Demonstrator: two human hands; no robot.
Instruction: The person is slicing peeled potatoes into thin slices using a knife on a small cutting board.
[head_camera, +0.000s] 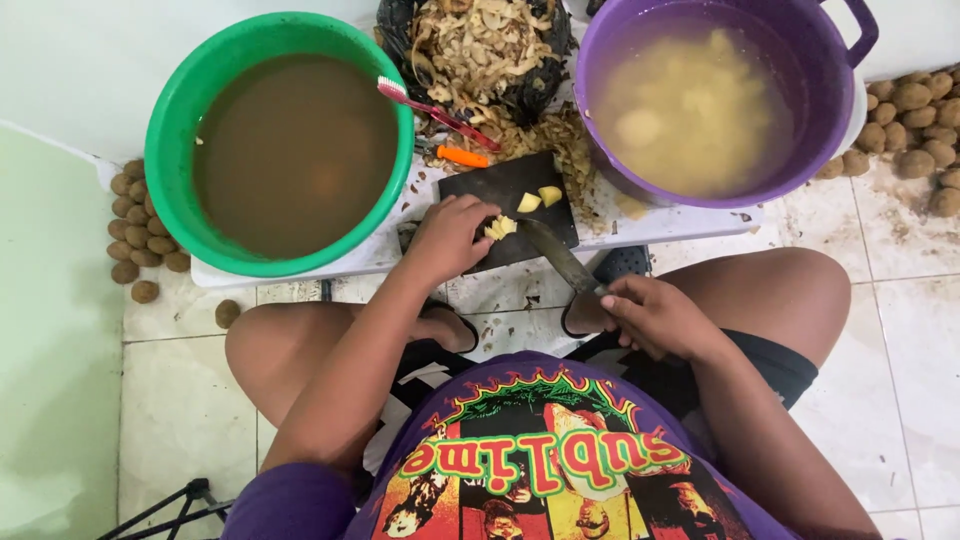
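A black cutting board (505, 190) lies on a low white table (660, 226) in front of me. My left hand (447, 237) presses a peeled, partly sliced potato piece (500, 227) onto the board. My right hand (655, 315) grips the handle of a knife (560, 258), whose blade tip rests beside that piece. Two cut potato chunks (538, 198) lie further back on the board.
A green basin (170, 130) of brown water stands at left, a purple bucket (850, 110) of peeled potatoes in water at right. A dark basket of peels (480, 45), a red toothbrush (430, 110) and an orange peeler (460, 156) sit behind the board. Unpeeled potatoes (140, 225) lie on the tiled floor on both sides.
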